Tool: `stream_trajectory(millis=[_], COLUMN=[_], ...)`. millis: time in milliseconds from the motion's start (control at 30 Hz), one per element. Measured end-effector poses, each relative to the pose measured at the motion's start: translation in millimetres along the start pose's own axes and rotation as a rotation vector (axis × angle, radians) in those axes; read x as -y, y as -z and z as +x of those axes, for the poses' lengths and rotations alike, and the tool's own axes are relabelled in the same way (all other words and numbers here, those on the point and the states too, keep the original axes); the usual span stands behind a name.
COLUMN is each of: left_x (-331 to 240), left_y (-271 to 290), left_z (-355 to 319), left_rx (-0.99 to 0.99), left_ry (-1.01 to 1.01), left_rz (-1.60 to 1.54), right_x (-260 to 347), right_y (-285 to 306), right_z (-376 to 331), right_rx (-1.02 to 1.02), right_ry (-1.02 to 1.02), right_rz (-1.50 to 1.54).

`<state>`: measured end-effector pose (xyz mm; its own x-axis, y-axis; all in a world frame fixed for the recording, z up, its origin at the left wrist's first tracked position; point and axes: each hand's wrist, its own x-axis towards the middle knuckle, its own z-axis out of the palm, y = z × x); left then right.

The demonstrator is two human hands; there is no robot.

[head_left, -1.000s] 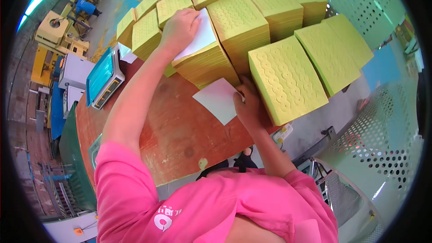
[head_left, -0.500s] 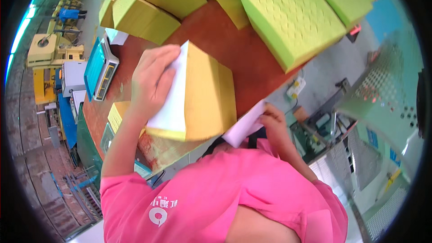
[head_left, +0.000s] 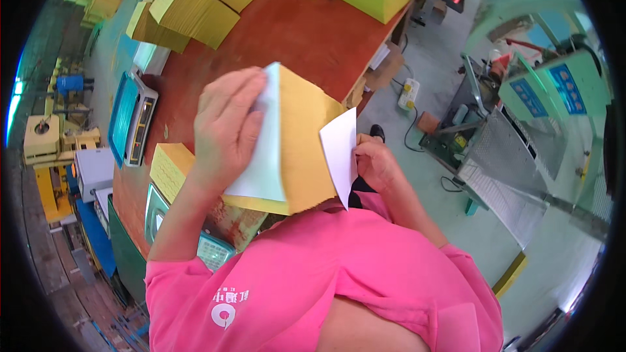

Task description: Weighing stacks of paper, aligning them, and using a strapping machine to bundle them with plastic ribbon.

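Note:
A thick block of yellow paper sheets (head_left: 303,143) stands on the near part of the red-brown table. White paper (head_left: 262,173) covers its left face. My left hand (head_left: 225,124) lies flat against that white paper, fingers stretched out and side by side. At the block's right edge, my right hand (head_left: 378,164) pinches a white sheet (head_left: 340,153), which overlaps the yellow side and bends a little. Part of the right fingertips is hidden behind this sheet.
Several yellow paper stacks (head_left: 195,10) line the table's (head_left: 287,32) far side. A scale with a teal pan (head_left: 130,117) stands at the left. A smaller yellow block (head_left: 171,173) and a calculator (head_left: 215,252) lie by my left forearm. A power strip (head_left: 409,94) is on the floor at right.
My right hand has brought the white sheet up and against the block's right side. My left hand stays on the white-covered face. The whole view has shifted, showing more floor at right.

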<state>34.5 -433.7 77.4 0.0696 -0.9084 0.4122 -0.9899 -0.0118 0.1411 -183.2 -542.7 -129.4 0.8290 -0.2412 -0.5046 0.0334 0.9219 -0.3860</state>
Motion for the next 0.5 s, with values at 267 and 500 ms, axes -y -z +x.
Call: stream_trajectory(millis=[267, 500], left_x=[38, 28], left_y=[-31, -202], left_z=[-107, -158], left_rx=[-0.054, -0.373], left_ry=[0.644, 0.971], left_rz=[-0.671, -2.059], right_x=[3, 62], right_y=[-9, 65], right_z=[-49, -192], right_rx=[0.007, -0.114], right_ry=[0.265, 0.459], right_rz=[-0.093, -0.017])
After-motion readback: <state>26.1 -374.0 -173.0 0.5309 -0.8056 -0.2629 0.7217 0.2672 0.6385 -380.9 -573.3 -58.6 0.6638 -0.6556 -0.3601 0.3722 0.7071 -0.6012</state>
